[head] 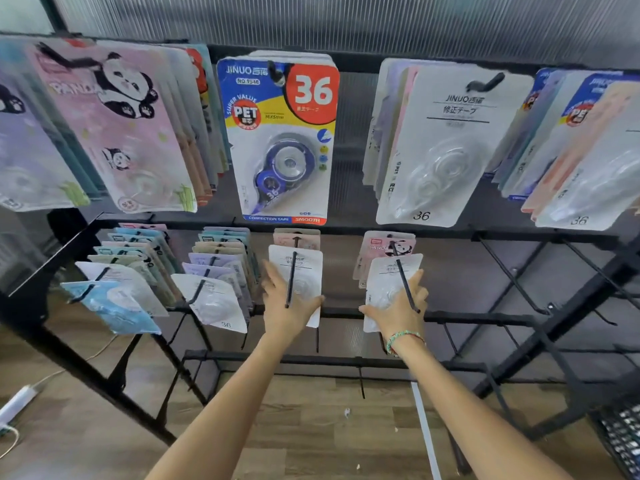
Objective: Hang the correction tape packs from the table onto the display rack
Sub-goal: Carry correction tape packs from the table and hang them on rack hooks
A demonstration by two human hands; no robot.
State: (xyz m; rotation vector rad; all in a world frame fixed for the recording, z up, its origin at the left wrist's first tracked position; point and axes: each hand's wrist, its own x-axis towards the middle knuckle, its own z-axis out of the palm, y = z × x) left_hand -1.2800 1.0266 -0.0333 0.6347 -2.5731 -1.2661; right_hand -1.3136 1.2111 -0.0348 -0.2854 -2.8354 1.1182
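Left pack: the white correction tape pack [300, 271] hangs on a black hook [291, 280] in the lower row of the display rack [450, 318]; the hook rod runs down over its front face.
Right pack: a second white pack [388, 289] sits on the next hook [408, 287] to the right, a little tilted, with a pink panda pack [388, 245] behind it on the same hook.
Edges and room: to the right of my right pack the lower hooks [512, 271] stand bare, with open space between them. To the left, the next hook is full of packs, its front white pack [214, 303] just beside my left hand. Above hang the big packs of the upper row, the blue one marked 36 [280, 133] above my left pack.
Left hand: my left hand [282, 306] is below and in front of its pack; the fingers go up along its left edge and the thumb lies across its lower part, so I hold the pack.
Right hand: my right hand [398, 311] grips the lower half of the right pack, fingers up the right side by the hook, thumb out to the left at the bottom corner.
Below: wooden floor [311, 427] under the rack.
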